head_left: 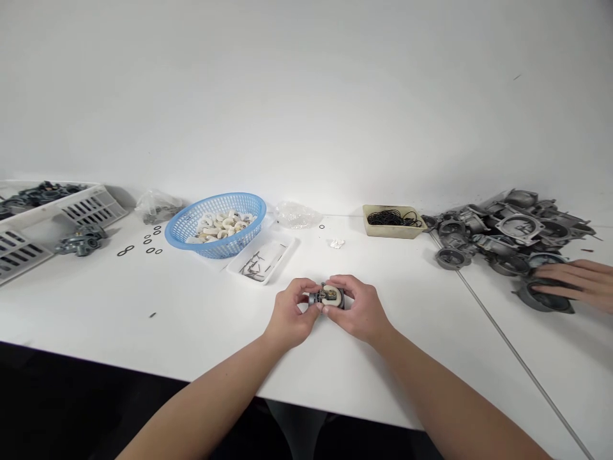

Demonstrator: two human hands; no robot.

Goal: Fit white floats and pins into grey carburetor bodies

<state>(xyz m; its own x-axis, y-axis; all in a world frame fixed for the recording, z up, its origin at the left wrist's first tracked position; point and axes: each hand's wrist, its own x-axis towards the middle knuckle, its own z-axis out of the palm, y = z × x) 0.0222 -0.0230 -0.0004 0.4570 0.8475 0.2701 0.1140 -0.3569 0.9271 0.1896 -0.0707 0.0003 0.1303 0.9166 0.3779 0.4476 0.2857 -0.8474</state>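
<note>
A small grey metal carburetor with a cream-white float on its upper face is held between my two hands, low over the white table. Brass-coloured detail shows in the float's opening. My left hand is closed on the carburetor's left end, thumb at the front. From the right, my right hand grips the other side, its thumb along the front by the float. The fingers hide much of the carburetor's sides and underside. Just beyond my left hand lies a white tray with several thin metal pins.
A blue basket holds white floats. Black rubber rings fill a beige box; others lie at left. White crates with metal parts stand far left. At right, another person's hand touches a metal part by a pile of metal housings.
</note>
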